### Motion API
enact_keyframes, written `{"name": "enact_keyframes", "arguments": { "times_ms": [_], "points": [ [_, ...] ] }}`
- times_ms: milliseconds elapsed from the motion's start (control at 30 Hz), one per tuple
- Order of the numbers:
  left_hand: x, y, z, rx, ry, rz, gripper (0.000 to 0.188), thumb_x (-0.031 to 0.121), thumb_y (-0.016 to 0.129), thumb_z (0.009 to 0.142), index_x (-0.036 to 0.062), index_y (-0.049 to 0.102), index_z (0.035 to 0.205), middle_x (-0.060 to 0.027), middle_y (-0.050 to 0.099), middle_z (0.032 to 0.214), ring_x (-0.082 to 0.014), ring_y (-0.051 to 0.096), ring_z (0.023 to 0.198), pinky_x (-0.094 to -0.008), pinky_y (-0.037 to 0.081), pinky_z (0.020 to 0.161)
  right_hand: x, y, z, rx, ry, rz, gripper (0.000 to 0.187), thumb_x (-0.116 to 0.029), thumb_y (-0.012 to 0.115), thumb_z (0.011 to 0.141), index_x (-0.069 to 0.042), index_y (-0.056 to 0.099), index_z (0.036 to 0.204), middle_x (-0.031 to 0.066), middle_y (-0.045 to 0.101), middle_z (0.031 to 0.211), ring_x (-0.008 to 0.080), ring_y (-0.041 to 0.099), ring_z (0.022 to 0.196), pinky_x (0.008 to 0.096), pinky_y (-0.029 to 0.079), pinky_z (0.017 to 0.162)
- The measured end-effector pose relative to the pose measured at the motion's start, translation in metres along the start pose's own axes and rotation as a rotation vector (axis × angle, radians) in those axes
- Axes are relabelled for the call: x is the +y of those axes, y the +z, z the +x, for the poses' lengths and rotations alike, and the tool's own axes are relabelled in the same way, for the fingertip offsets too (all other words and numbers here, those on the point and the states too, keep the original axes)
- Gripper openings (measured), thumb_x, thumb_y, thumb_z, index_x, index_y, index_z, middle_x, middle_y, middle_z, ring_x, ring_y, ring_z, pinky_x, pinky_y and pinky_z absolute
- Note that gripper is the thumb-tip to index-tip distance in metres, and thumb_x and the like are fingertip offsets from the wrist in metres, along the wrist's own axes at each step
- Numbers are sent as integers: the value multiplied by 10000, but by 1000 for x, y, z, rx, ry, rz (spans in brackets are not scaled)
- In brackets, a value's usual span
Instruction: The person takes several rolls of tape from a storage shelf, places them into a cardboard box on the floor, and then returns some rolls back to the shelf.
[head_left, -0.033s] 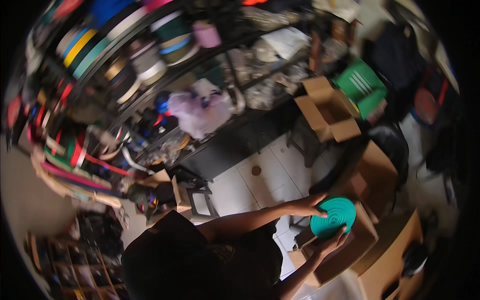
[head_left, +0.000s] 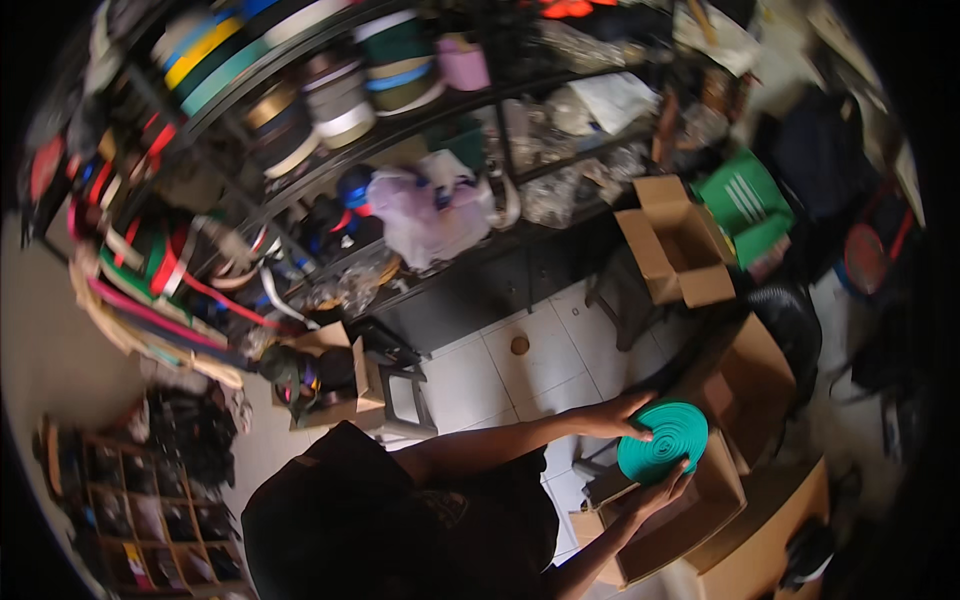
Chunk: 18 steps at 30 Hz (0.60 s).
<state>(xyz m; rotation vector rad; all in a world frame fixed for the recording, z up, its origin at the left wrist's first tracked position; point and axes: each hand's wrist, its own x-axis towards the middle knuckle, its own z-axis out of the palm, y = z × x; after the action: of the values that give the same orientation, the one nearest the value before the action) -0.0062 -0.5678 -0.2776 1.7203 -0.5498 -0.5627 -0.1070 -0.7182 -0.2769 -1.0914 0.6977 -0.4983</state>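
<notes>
Both hands grip a flat coiled roll of teal webbing [head_left: 665,440], its spiral face turned up. My left hand [head_left: 622,415] clasps the far-left edge with the thumb over the top. My right hand [head_left: 662,491] holds the near edge, fingers against the rim and partly hidden beneath the roll. Below the roll stands an open cardboard box [head_left: 690,520]; the roll is over its far end, and the box's contents are mostly hidden.
A second cardboard box [head_left: 683,245] sits on a dark stool ahead. Shelves [head_left: 390,130] with ribbon rolls, plastic bags and loose straps run along the left and far side. Another box [head_left: 370,385] stands on a stool at left. A green bag [head_left: 745,200] lies at right.
The view has turned slightly, so the shelves and boxes sit a little lower and further right. The roll stays in both hands, almost in the same place.
</notes>
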Motion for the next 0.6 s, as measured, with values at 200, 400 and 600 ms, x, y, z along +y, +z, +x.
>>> {"name": "enact_keyframes", "arguments": {
  "times_ms": [200, 400, 600],
  "points": [
    [38, -107, -156, 622, 20, -158, 732, 402, 725, 859, 7, 360, 1356, -150, 538, 1193, -229, 545, 1126, -356, 490, 897, 15, 143, -51, -616, -81, -291, 621, -443, 565, 958, 37, 467, 1339, 170, 530, 1272, 253, 541, 1101, 384, 444, 938],
    [61, -161, -296, 1237, -24, -405, 758, 315, 785, 811, -2, 378, 1367, -135, 627, 1080, -200, 649, 912, -305, 545, 704, 27, 268, -183, -1064, 60, -86, 549, -343, 618, 945, -36, 434, 1361, 140, 495, 1341, 220, 487, 1228, 329, 411, 991],
    [153, -290, -401, 1484, 294, -392, 556, 288, 740, 849, -11, 498, 1251, -125, 639, 1084, -191, 666, 910, -314, 574, 755, -31, 403, -310, -1475, 71, 67, 572, -97, 658, 890, -28, 406, 1399, 146, 521, 1305, 235, 507, 1210, 374, 410, 1009]
  ]
}}
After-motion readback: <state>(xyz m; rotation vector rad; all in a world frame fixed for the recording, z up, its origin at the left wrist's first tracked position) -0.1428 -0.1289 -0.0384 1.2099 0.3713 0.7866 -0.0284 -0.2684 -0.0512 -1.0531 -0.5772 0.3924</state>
